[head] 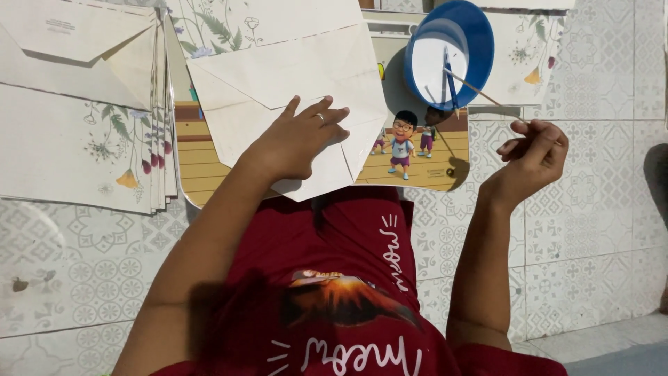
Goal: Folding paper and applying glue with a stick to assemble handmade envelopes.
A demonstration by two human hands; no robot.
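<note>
Left hand: your left hand [296, 139] lies flat, fingers spread, pinning the envelope [292, 90] at 12 o'clock.
Right hand: your right hand [534, 154] pinches a thin stick [480, 90] reaching to the bowl [480, 35] at 1 o'clock.
Envelope: flap open, on a cartoon board [417, 163], touching nothing else.
Risk, drip: the stick may drip onto the board if you swing it low.
Risk, slip: lift the left hand and the envelope may slide.
Stack [76, 104]: at 10 o'clock, near enough to smear.

Home, prob. living-room floor: patterned floor tiles [577, 230], cartoon board [417, 157], paper envelopes stack [76, 104], person sitting on floor.
</note>
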